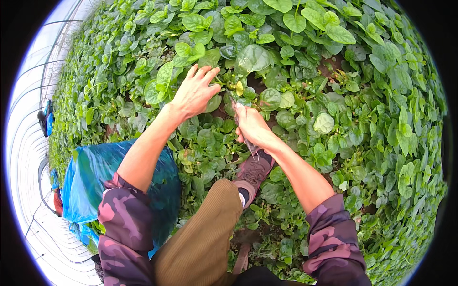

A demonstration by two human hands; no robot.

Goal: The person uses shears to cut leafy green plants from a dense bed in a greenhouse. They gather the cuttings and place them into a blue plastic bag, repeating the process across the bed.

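Observation:
My left hand (198, 90) reaches into the leafy green plants, its fingers and thumb around the leaves and stems left of a small yellow leaf (239, 88). What its fingertips touch is partly hidden by leaves. Just to the right, my right hand (251, 124) is closed around a slim metal cutting tool, perhaps scissors or a knife (251, 146). The tool's narrow tip points up towards the stems beside my left thumb, and a wire loop shows at its lower end. Broad, glossy leaves (253, 59) stand just above both hands.
A blue plastic bag (86, 178) filled with greens lies at the left, partly behind my left arm. My shoe (254, 171) rests among low plants below my right hand. Greenhouse hoops (27, 111) curve along the left edge, where a distant person (43, 119) is visible.

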